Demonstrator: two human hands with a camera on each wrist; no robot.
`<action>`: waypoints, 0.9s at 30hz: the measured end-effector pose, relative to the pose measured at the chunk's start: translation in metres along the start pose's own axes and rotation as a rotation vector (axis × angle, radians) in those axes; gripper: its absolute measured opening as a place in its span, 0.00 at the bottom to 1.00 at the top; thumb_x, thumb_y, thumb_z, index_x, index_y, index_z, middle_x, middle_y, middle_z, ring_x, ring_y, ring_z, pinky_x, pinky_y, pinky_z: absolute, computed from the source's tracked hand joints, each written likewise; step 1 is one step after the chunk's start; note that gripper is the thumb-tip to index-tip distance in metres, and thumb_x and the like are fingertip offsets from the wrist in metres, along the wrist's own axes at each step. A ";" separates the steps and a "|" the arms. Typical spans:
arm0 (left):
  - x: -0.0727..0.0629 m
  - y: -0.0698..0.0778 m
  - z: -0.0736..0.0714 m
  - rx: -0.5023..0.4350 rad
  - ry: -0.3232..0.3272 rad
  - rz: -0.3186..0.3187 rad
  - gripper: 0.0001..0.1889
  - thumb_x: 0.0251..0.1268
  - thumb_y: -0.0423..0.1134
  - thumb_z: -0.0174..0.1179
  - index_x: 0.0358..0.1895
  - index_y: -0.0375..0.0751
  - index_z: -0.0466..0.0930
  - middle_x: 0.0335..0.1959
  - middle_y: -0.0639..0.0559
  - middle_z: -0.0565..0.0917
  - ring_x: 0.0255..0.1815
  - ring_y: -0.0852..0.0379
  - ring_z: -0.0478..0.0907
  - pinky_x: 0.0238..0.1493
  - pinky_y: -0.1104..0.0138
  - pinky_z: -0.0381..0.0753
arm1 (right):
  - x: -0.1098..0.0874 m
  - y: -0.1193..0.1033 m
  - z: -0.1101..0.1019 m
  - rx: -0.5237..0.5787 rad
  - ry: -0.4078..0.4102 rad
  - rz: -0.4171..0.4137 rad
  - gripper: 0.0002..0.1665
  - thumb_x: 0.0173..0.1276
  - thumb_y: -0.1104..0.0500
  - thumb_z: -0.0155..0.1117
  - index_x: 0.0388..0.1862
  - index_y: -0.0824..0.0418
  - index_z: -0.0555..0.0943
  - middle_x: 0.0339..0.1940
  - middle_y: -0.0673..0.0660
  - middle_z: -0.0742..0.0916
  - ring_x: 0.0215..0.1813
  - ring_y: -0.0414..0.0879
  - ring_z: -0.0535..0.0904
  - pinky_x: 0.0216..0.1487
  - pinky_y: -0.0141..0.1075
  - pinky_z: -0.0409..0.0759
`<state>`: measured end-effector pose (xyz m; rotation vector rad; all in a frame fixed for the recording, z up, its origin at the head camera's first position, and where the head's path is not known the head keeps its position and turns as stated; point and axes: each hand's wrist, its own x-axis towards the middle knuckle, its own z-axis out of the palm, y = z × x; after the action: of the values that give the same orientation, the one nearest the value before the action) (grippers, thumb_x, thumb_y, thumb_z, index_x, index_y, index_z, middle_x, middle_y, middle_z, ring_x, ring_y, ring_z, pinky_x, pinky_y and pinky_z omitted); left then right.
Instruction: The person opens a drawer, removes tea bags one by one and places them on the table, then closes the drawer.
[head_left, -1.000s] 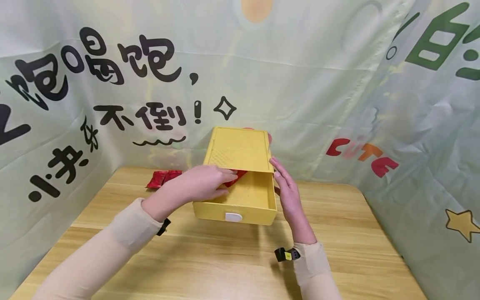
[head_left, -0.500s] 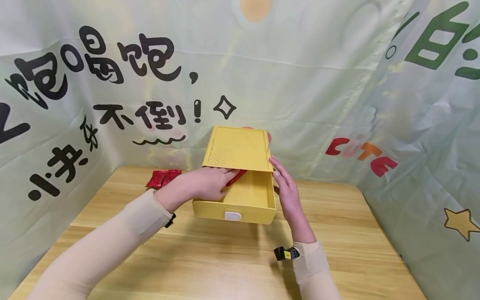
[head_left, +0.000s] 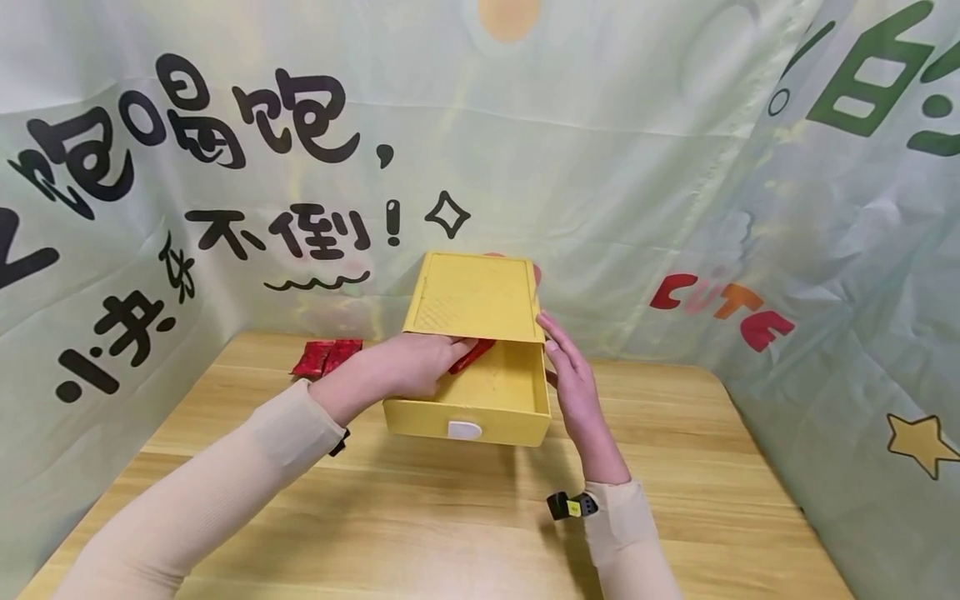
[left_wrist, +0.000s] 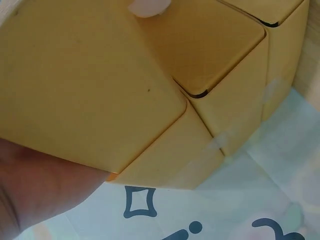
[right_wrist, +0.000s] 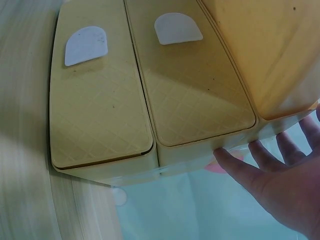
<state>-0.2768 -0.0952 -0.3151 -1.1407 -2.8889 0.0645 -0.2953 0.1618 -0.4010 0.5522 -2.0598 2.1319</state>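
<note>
A yellow drawer box (head_left: pixel 480 292) stands on the table with its top drawer (head_left: pixel 502 425) pulled out. My left hand (head_left: pixel 408 362) reaches into the drawer from the left; the box top and drawer wall hide its fingertips. Next to those fingers a red packet (head_left: pixel 472 357) lies tilted inside the drawer, partly covered; whether the fingers grip it is hidden. My right hand (head_left: pixel 577 383) rests with straight fingers against the box's right side. In the right wrist view, its fingertips (right_wrist: pixel 220 152) touch the side edge near two closed lower drawers (right_wrist: pixel 200 90).
Red packets (head_left: pixel 327 357) lie on the wooden table (head_left: pixel 450 517), left of the box. A printed cloth (head_left: pixel 600 208) hangs close behind the box and on both sides. White tabs mark the drawer fronts.
My left hand has shifted slightly right and deeper into the drawer, and its thumb has dropped from view. The right hand and the box stay put.
</note>
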 end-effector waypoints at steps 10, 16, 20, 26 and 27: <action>-0.003 -0.001 0.004 0.082 0.106 0.076 0.23 0.65 0.28 0.62 0.64 0.37 0.77 0.47 0.44 0.84 0.37 0.48 0.83 0.46 0.53 0.88 | 0.000 0.000 0.001 0.010 0.006 0.001 0.26 0.86 0.52 0.46 0.79 0.51 0.71 0.81 0.41 0.68 0.81 0.44 0.61 0.74 0.61 0.67; -0.005 -0.001 0.002 0.036 0.106 0.071 0.11 0.61 0.28 0.64 0.44 0.44 0.80 0.29 0.51 0.81 0.28 0.51 0.80 0.33 0.54 0.85 | 0.000 0.001 0.001 0.010 0.008 -0.001 0.27 0.85 0.51 0.48 0.78 0.51 0.72 0.81 0.41 0.68 0.82 0.44 0.60 0.75 0.62 0.67; -0.005 0.000 0.000 0.007 0.086 0.072 0.12 0.57 0.28 0.66 0.42 0.45 0.81 0.26 0.54 0.80 0.27 0.54 0.77 0.31 0.58 0.83 | 0.000 0.001 0.001 0.004 0.006 -0.005 0.27 0.86 0.51 0.47 0.78 0.51 0.72 0.81 0.41 0.68 0.82 0.44 0.60 0.75 0.61 0.67; -0.006 -0.001 -0.002 -0.045 0.058 0.070 0.12 0.55 0.27 0.67 0.38 0.47 0.80 0.25 0.56 0.79 0.27 0.55 0.75 0.30 0.62 0.79 | 0.000 0.001 0.000 -0.003 0.006 -0.010 0.27 0.85 0.48 0.48 0.79 0.50 0.71 0.81 0.41 0.68 0.82 0.44 0.61 0.74 0.60 0.68; -0.006 -0.002 -0.002 -0.057 0.053 0.069 0.12 0.54 0.26 0.66 0.38 0.48 0.81 0.25 0.56 0.79 0.27 0.55 0.75 0.30 0.62 0.79 | 0.000 0.001 0.000 -0.006 0.006 -0.009 0.27 0.85 0.48 0.48 0.79 0.50 0.72 0.81 0.41 0.68 0.82 0.44 0.61 0.74 0.60 0.68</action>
<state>-0.2735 -0.1005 -0.3132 -1.2321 -2.8224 -0.0449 -0.2955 0.1614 -0.4024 0.5525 -2.0564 2.1191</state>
